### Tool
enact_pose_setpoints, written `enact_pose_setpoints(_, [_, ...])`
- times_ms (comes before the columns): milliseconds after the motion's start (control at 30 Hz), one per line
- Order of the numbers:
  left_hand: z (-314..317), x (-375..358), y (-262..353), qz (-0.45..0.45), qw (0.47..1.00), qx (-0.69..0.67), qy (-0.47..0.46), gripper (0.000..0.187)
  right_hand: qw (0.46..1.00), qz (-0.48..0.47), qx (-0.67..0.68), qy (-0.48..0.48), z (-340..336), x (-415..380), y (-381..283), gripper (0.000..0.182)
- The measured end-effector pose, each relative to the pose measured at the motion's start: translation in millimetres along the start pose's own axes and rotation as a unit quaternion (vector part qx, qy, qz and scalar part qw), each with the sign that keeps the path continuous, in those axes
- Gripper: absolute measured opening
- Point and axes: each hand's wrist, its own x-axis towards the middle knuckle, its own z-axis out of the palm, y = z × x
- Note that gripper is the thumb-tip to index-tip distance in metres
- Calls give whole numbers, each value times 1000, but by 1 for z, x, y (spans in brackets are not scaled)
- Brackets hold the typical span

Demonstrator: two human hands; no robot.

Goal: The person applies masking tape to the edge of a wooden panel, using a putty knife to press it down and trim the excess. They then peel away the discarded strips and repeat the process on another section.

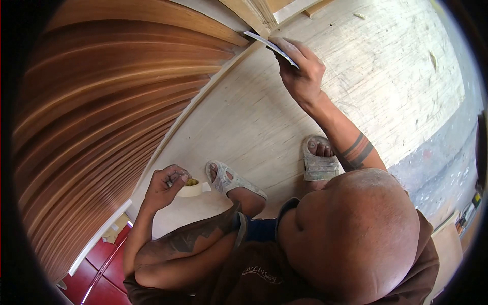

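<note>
My left hand [165,187] is at the lower left, its fingers closed on the rim of a cream tape roll [190,191]; something yellowish shows inside the ring. At the top centre, my right hand [301,66] grips a thin, flat, pale-edged blade [272,49]. The blade's far end is close to a wooden frame corner [264,25]; whether they touch I cannot tell. Brown ridged wood panelling [117,96] runs down the left side, with a pale edge strip [195,99] along it.
Two feet in stained sandals [231,180] stand on the pale, marked board floor [239,122]. A head and brown shirt fill the lower right. Red panels [107,269] lie at the lower left. A grey stained sheet [442,162] and small items [465,216] are at the right.
</note>
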Motion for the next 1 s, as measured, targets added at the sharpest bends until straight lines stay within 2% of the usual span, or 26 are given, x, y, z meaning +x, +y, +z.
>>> enact_pose_setpoints(67, [1,-1,-4,4,1000,-1,3,7,1000,12,23,-1,0,-2,0,43])
enact_pose_setpoints(133, [1,-1,-7,4,1000,-11,9,6,980,172,95,-45,-5,-1,-7,31])
enact_pose_setpoints(233, [-1,-1,-7,5,1000,8,-1,6,982,161,92,-35,-10,0,-11,24])
enact_pose_setpoints(367, [1,1,-4,11,1000,2,3,6,977,163,133,-18,-5,-3,-9,25])
enact_pose_setpoints(467, [0,1,-2,6,1000,3,-1,7,976,168,131,-40,-2,0,-12,15])
enact_pose_setpoints(567, [1,1,1,-2,1000,-3,1,7,988,127,77,-40,2,2,-6,25])
enact_pose_setpoints(633, [1,1,0,-1,1000,7,-2,8,999,-33,-14,-8,4,3,1,38])
enact_pose_setpoints(733, [1,3,2,3,1000,28,-9,7,998,-50,-6,-41,-3,3,5,48])
enact_pose_setpoints(767, [0,2,1,2,1000,29,-8,7,998,-50,-5,-40,-5,3,4,48])
enact_pose_setpoints(833, [-4,4,1,-13,998,47,-43,12,995,33,63,-72,-10,5,2,44])
enact_pose_setpoints(933, [0,8,10,36,998,52,-2,7,993,59,92,-50,-18,7,-2,42])
enact_pose_setpoints(1000, [0,9,18,36,998,60,1,7,993,59,93,-50,-20,7,-5,42])
